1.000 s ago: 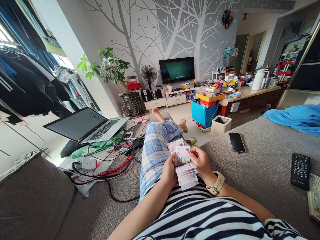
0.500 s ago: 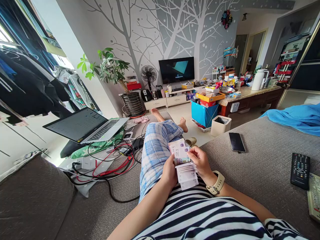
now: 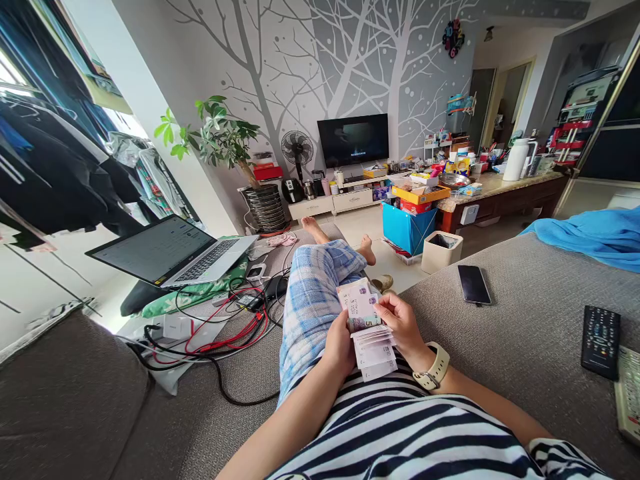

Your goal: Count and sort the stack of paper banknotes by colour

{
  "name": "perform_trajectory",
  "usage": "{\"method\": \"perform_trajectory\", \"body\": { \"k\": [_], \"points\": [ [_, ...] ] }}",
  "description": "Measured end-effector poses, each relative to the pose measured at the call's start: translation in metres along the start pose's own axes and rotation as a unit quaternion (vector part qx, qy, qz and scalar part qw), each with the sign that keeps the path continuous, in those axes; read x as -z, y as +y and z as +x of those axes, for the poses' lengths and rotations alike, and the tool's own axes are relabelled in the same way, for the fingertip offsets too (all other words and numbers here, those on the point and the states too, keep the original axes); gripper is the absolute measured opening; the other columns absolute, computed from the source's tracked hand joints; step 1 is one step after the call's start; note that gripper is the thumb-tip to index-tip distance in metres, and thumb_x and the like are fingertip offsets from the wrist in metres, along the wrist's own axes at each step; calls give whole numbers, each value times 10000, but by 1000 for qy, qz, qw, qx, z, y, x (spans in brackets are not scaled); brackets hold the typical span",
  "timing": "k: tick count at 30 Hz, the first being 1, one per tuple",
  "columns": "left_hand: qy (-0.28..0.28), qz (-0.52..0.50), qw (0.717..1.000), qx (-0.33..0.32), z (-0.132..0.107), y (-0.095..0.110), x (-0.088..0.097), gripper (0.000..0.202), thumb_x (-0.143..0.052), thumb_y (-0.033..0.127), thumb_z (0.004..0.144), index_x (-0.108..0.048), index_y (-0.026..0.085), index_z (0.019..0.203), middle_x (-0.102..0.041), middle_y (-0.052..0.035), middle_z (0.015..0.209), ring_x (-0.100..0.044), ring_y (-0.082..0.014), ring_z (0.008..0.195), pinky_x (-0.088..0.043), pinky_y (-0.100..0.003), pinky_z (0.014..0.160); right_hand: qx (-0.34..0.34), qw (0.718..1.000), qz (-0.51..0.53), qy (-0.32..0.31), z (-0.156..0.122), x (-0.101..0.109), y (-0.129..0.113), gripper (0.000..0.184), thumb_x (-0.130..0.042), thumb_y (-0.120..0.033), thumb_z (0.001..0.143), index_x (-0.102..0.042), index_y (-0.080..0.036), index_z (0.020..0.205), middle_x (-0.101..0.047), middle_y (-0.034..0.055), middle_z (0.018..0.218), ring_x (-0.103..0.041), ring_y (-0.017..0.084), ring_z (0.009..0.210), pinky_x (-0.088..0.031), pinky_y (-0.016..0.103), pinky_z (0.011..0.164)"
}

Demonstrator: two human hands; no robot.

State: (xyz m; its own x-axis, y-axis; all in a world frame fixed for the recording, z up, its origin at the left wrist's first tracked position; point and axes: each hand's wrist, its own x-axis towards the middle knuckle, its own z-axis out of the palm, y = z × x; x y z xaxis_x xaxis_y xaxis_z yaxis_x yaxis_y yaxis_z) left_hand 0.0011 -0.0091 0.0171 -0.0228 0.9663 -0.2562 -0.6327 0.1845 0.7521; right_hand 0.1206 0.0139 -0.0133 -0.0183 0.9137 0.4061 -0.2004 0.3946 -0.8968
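Observation:
A small bundle of banknotes (image 3: pixel 365 317) is held over my lap, some notes standing up and others folded down and fanned toward my striped shirt (image 3: pixel 400 440). A "5" shows on one of the upright notes. My left hand (image 3: pixel 340 341) is closed round the bundle's left side, thumb on its face. At the upper right, my right hand (image 3: pixel 401 325) pinches a note's edge between thumb and fingers; a cream watch (image 3: pixel 433 366) is on that wrist. Below the notes lie blue checked trousers (image 3: pixel 307 313). The fingers behind the notes are hidden.
On the sofa to the right lie a phone (image 3: pixel 474 285), a black remote control (image 3: pixel 601 341) and a pale remote (image 3: pixel 629 393). To the left are an open laptop (image 3: pixel 173 257) and tangled cables (image 3: pixel 245 327). A bin (image 3: pixel 442 252) stands beyond the sofa edge.
The hands and banknotes stay almost in place, with only a very slight shift in the hanging notes. The television picture has turned darker.

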Motion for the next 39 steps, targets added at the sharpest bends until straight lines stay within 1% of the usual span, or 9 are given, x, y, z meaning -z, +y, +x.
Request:
{"method": "perform_trajectory", "body": {
  "k": [3, 7, 14, 20, 25, 28, 31, 35, 39],
  "points": [
    [5, -6, 1000, 1, 0, 1, -1, 226, -552, 227, 790, -694, 101, 912, -746, -113, 824, -707, -253, 853, -548, -358, 804, -4, 1000, 6, -6, -1, 0, 0, 213, -630, -374, 819, -570, -183, 744, -535, -15, 654, -464, 127, 589, -366, 250, 550],
    [9, -15, 1000, 11, -1, 2, -1, 208, -579, 247, 782, -698, 106, 879, -744, -101, 789, -709, -249, 822, -552, -357, 795, -10, 999, 12, -30, -2, 0, 2, 203, -634, -380, 821, -613, -178, 808, -584, 5, 695, -498, 136, 611, -391, 255, 567],
    [3, -19, 1000, 17, -1, 2, -1, 205, -550, 230, 786, -686, 107, 876, -747, -103, 834, -709, -239, 820, -555, -350, 790, -4, 999, 13, -31, -2, 0, 1, 212, -624, -384, 820, -599, -181, 765, -555, -4, 681, -481, 134, 616, -383, 249, 570],
    [0, -19, 1000, 19, 1, 0, 1, 232, -563, 251, 783, -679, 110, 927, -745, -101, 826, -709, -248, 808, -554, -363, 785, -6, 999, -18, -27, -2, 0, -1, 278, -578, -446, 836, -565, -188, 733, -499, -11, 643, -435, 133, 585, -354, 250, 541],
    [14, 12, 1000, 3, 1, 0, 1, 204, -548, 235, 791, -677, 110, 886, -729, -81, 720, -695, -220, 687, -552, -334, 722, 2, 999, -15, -30, -3, 0, -3, 282, -567, -442, 852, -555, -189, 729, -472, -21, 618, -404, 121, 553, -331, 245, 516],
    [17, 26, 1000, 4, 0, 1, 0, 201, -542, 236, 794, -679, 108, 868, -722, -76, 699, -677, -201, 625, -545, -315, 680, 4, 999, -10, -33, -4, 0, -4, 262, -570, -421, 859, -565, -188, 739, -473, -24, 618, -399, 118, 547, -322, 245, 513],
    [21, 29, 999, 3, 0, 1, 1, 213, -547, 231, 790, -683, 100, 888, -726, -84, 712, -681, -207, 639, -544, -324, 705, 2, 999, -10, -34, -3, 0, -4, 259, -572, -420, 858, -568, -188, 743, -480, -23, 622, -407, 122, 556, -325, 246, 521],
    [19, 23, 1000, 4, 2, 0, 2, 203, -559, 240, 789, -681, 104, 875, -733, -88, 738, -687, -209, 655, -547, -328, 717, -6, 1000, -14, -26, -2, 1, -1, 290, -577, -456, 844, -575, -187, 736, -473, -23, 617, -412, 129, 560, -328, 249, 525],
    [11, 17, 1000, 6, 2, 0, 2, 196, -562, 237, 787, -680, 111, 878, -736, -89, 749, -704, -229, 728, -552, -344, 758, -14, 999, -16, -26, -2, 1, 0, 311, -578, -484, 836, -579, -187, 741, -459, -24, 607, -409, 128, 554, -327, 248, 516]
  ]
}}
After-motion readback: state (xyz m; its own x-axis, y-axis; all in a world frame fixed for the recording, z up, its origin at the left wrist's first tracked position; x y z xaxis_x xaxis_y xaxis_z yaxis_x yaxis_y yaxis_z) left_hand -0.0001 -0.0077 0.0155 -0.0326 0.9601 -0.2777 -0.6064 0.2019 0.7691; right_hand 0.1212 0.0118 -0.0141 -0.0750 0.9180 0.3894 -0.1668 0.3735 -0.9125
